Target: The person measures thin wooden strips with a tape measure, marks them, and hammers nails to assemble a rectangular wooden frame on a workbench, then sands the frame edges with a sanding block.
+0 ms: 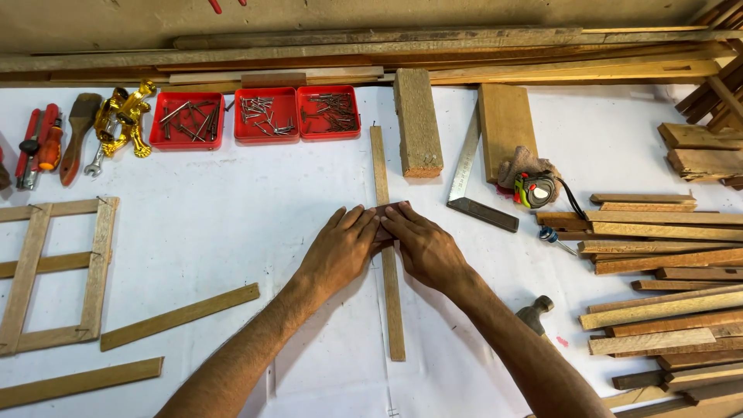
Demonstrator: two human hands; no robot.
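Wood strip [387,255] lies lengthwise mid-bench; left hand [340,248] and right hand [422,248] press flat, fingers extended, on a small dark block [387,209] across it. Uneven pressure could likely skew the block; nails in the red trays [255,114] sit well apart.

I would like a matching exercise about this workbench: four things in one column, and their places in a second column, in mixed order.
Things:
1. red trays with nails
2. hammer
3. wooden frame
4. steel square

Places:
A. at the left edge of the white table
B. near the right forearm
C. in a row at the back, left of the thick wood block
D. right of the long slat that both hands, left hand and right hand, press on

Pairs: 1-C, 2-B, 3-A, 4-D
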